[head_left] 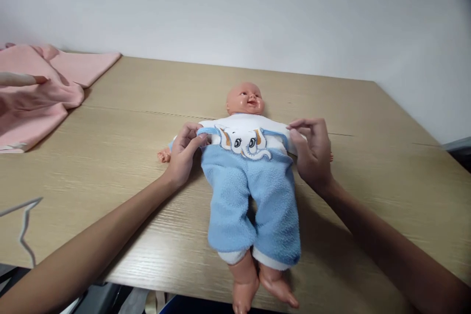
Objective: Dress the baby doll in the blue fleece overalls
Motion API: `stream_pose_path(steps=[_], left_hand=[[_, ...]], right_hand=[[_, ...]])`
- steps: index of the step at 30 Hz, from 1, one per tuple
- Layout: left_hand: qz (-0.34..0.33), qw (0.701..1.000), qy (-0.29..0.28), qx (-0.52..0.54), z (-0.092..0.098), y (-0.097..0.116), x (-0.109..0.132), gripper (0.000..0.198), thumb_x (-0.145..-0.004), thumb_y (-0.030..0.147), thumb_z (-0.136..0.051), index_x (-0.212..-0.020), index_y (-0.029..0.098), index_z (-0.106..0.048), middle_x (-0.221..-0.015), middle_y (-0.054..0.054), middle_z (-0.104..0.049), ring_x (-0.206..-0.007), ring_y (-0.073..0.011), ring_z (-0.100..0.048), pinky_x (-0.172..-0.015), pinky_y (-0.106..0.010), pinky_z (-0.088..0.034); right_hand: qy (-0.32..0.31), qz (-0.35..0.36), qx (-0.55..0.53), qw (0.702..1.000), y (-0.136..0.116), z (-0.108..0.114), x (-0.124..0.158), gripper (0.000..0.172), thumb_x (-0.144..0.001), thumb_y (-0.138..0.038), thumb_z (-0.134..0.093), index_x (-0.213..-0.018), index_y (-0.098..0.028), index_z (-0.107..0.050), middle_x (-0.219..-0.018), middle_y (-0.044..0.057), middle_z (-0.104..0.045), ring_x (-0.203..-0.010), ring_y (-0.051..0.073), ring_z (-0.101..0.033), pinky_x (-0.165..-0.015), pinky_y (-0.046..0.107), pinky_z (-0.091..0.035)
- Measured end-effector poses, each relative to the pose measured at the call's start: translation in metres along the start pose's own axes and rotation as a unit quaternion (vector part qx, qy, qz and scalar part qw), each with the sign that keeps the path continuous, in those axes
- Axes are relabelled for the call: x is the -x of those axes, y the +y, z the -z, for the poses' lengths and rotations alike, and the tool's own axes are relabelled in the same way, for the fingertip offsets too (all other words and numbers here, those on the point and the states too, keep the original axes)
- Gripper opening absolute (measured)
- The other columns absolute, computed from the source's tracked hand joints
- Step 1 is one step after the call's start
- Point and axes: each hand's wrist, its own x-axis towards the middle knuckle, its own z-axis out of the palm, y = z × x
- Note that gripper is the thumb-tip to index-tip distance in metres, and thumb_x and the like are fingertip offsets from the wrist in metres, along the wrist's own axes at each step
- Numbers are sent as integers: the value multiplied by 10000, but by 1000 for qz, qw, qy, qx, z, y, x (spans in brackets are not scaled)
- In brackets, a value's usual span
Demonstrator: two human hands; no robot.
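A baby doll [247, 99] lies on its back, head away from me, bare feet towards me. It wears a white top [243, 120] and light-blue fleece overalls [253, 181] with an elephant face on the front. Blue edging runs outward from both sides of the elephant. My left hand [187, 152] pinches the edging on the left, beside the doll's arm. On the other side, my right hand [312, 152] has thumb and fingers drawn together at the end of the edging, near the white sleeve. The exact grip there is partly hidden.
A pink garment [69, 71] lies at the left, with another person's hand [22, 79] on it. A pale hanger-like piece [25, 221] rests near the front-left edge of the wooden table [147, 88]. Behind the table rises a white wall [235, 14].
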Motion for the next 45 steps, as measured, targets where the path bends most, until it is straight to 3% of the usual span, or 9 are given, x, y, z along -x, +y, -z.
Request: stream_pose_path(steps=[3,6,12,15,23,29,38,42,45], left_hand=[[-3,1000,-4,9,0,-1,-1,175,-1008,385,-806,-1004,280,-666,-845,19,-617,-873,-206,-608,-853,-341,-477],[-3,1000,-6,8,-1,-3,-1,239,-979,428,-822,-1005,273,-642,-887,10,-646,-880,-211,-603,-860,-343,-478],[-49,998,-5,-45,-7,-1,2,364,-956,552,-867,-990,264,-648,-953,-16,-647,-922,-232,-589,-881,-363,-481],[-85,991,-15,-100,-9,1,4,309,-1049,549,-776,-1000,260,-675,-952,-27,-651,-918,-241,-597,-879,-383,-484],[-181,942,1,-282,-2,4,7,55,-1119,286,-676,-1082,248,-692,-998,-19,-767,-936,-229,-669,-938,-433,-429],[-210,920,14,-330,1,8,7,57,-1062,203,-696,-1051,242,-656,-969,15,-762,-871,-185,-656,-920,-425,-392],[-340,866,-13,-366,5,14,11,169,-958,107,-671,-1039,247,-623,-803,49,-668,-758,-187,-575,-892,-450,-333],[-354,872,-5,-339,8,10,13,127,-1021,150,-653,-1084,257,-623,-834,19,-704,-796,-215,-612,-863,-452,-348],[-336,895,-15,-293,10,2,14,74,-1053,200,-686,-1093,248,-648,-862,0,-711,-789,-208,-607,-853,-438,-364]], right_hand=[[-81,69,49,993,-25,-23,-34,55,-1071,-314,-646,-1085,-278,-685,-1116,82,-752,-1080,314,-713,-1028,491,-552],[-260,115,80,955,-44,-59,-68,105,-1087,-324,-641,-1066,-240,-702,-1139,94,-778,-1127,328,-709,-1079,505,-522],[-545,195,81,812,-45,-140,-115,237,-1021,-235,-731,-1255,-226,-771,-1332,115,-801,-1265,347,-728,-1107,485,-543],[-628,194,59,752,-39,-163,-124,403,-938,-162,-782,-1335,-238,-779,-1383,85,-822,-1248,322,-760,-1045,443,-582],[-649,96,75,751,-37,-162,-113,530,-988,-377,-800,-1481,-196,-729,-1481,135,-795,-1325,351,-758,-1065,420,-575],[-639,124,98,753,-43,-163,-104,244,-1023,-358,-770,-1179,-170,-783,-1246,134,-820,-1144,313,-751,-926,377,-537],[-501,199,100,836,-45,-150,-115,244,-957,-185,-649,-1185,-184,-736,-1170,75,-752,-960,231,-689,-789,335,-418],[-477,195,121,848,-49,-132,-132,317,-897,-74,-580,-1150,-187,-734,-1145,72,-766,-992,243,-700,-836,340,-441],[-521,183,101,828,-45,-123,-143,361,-871,-71,-565,-1157,-206,-739,-1166,69,-769,-1070,263,-708,-896,348,-467]])
